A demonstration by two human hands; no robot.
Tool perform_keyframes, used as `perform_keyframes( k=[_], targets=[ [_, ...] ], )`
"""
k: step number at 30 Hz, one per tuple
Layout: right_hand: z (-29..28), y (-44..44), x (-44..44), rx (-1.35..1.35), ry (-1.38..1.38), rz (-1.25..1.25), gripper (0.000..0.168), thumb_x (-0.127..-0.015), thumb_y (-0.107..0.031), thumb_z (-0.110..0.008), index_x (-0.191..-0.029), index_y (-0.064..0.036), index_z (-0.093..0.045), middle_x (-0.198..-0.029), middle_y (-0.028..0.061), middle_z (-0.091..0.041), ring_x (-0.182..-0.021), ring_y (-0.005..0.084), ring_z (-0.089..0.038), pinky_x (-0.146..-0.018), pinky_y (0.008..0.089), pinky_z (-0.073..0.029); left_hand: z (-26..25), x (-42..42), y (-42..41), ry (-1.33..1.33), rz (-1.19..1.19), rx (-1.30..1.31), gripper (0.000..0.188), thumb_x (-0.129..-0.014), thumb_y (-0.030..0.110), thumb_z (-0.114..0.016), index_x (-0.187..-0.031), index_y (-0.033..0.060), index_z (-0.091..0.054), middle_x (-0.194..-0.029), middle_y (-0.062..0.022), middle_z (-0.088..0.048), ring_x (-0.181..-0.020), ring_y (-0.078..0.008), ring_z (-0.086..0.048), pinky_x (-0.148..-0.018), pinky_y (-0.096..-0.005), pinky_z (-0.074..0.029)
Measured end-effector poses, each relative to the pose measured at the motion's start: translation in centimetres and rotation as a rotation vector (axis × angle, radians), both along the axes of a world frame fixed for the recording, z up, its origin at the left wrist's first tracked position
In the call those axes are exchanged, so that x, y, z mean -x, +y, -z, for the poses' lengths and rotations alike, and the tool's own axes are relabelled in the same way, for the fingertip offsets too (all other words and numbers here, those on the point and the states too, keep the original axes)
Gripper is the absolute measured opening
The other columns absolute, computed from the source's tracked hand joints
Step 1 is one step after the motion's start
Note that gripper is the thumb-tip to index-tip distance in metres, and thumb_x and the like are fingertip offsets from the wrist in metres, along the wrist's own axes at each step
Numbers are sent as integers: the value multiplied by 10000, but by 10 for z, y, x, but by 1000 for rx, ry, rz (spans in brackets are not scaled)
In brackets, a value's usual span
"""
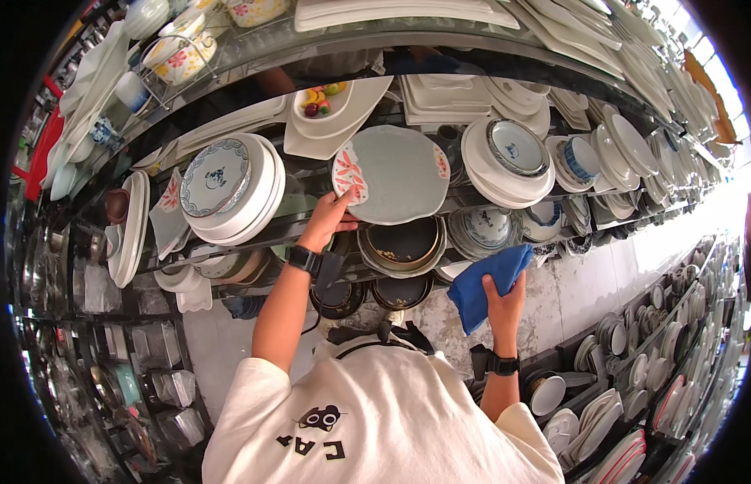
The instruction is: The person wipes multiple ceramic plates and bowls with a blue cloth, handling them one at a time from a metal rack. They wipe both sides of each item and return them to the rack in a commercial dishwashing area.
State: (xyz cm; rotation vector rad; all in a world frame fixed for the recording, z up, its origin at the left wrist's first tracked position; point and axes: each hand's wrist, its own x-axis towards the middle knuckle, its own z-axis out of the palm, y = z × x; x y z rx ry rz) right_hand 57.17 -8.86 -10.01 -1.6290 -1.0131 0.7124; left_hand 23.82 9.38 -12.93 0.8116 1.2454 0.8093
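Observation:
My left hand [335, 219] grips the lower left edge of a grey-green plate [396, 175] with scalloped rim and red leaf patterns at its sides. The plate is over a dark shelf; whether it rests on anything is hidden. To its right and nearer my body, my right hand [504, 302] holds a folded blue cloth [490, 287], apart from the plate. Left of the plate, a blue-patterned dish [215, 178] tops a stack of white plates [267, 187]. Right of it, another blue-patterned dish [516, 147] lies on white plates [481, 166].
Black bowls [405, 242] sit on a lower shelf below the plate. An upper shelf edge [351, 57] crosses in front, with long white dishes [405, 15] above it. More crockery racks stand at the lower right [638, 363], and packed wares fill shelves at the left [169, 387].

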Motion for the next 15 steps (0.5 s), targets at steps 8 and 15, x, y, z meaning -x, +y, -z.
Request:
perform_keyframes(
  k=[8,15],
  targets=[
    [10,-5,-28,45,40,-52,458,-862,-158,-761,-1218,-3,-517,-1068,108,-618,-953,192,-590,-862,331,-484,31,11,7,-61,26,17,309,-956,170,-652,-1219,28,-571,-1153,-68,-658,-961,-184,-678,-817,-338,-593],
    [16,2,-33,13,61,-152,451,-911,-146,-720,-1275,-6,-493,-1084,82,-649,-964,154,-616,-832,299,-513,14,-8,-26,-291,-2,-39,406,-936,46,-627,-1322,54,-499,-1224,-71,-632,-1052,-193,-657,-859,-358,-593]
  ],
)
